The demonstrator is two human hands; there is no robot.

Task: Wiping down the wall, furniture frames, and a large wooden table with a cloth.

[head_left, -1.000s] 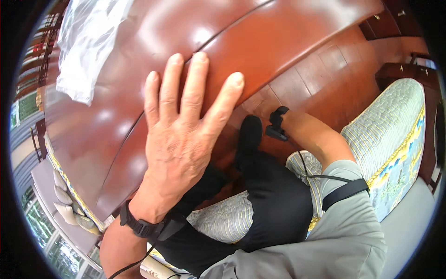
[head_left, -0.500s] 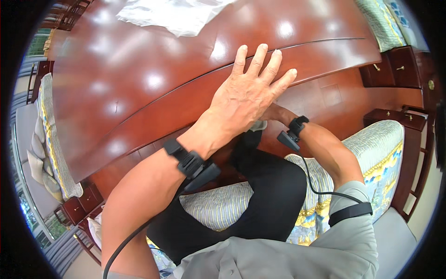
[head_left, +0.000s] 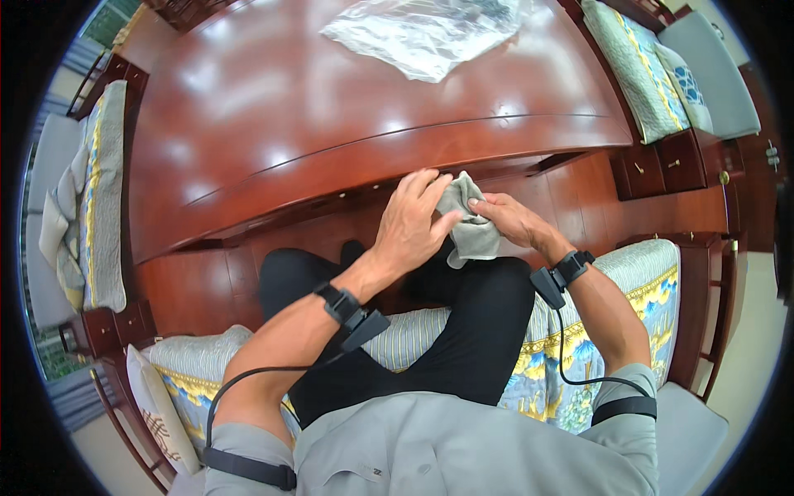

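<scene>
A grey-green cloth (head_left: 474, 237), crumpled and hanging, is above my knees, just in front of the table edge. My right hand (head_left: 514, 220) pinches it from the right, thumb on top of the folds and fingers partly hidden behind. My left hand (head_left: 407, 221) is at the cloth's left side, its fingers stretched out and its thumb apart. The left thumb and fingertips lie against or very close to the cloth; I cannot tell whether they touch. Black bands with small devices are strapped round both wrists.
A glossy red-brown wooden table (head_left: 273, 178) spreads ahead, with a clear plastic sheet or bag (head_left: 426, 37) on its far part. I sit on a sofa with a patterned cover (head_left: 579, 355). More covered sofas and small drawer cabinets (head_left: 668, 165) stand left and right.
My left hand has come back from above the table edge to the cloth. My right hand has brought the cloth up into view, and my view has shifted with the table.
</scene>
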